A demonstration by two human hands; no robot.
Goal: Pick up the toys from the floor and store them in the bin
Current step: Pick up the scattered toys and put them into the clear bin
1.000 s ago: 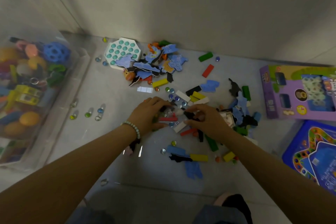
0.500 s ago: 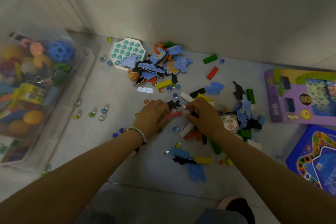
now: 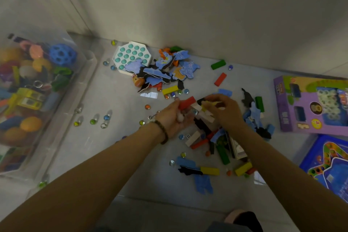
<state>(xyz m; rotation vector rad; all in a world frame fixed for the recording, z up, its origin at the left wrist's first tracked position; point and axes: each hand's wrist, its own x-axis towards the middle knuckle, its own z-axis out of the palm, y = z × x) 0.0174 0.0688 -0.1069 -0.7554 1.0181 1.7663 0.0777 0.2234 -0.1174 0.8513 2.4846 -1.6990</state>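
Both hands grip toys: left hand cups a red rectangular block plus small bits, right hand pinches a yellow block. Clear plastic bin sits at 9 o'clock — an overfilled palm may spill pieces in transit.

Bin cut off left (contents blurred), blue game board cropped right

This looks like a home play corner. Scattered toys cover the grey floor against a plain wall, beside a clear bin and boxed games.
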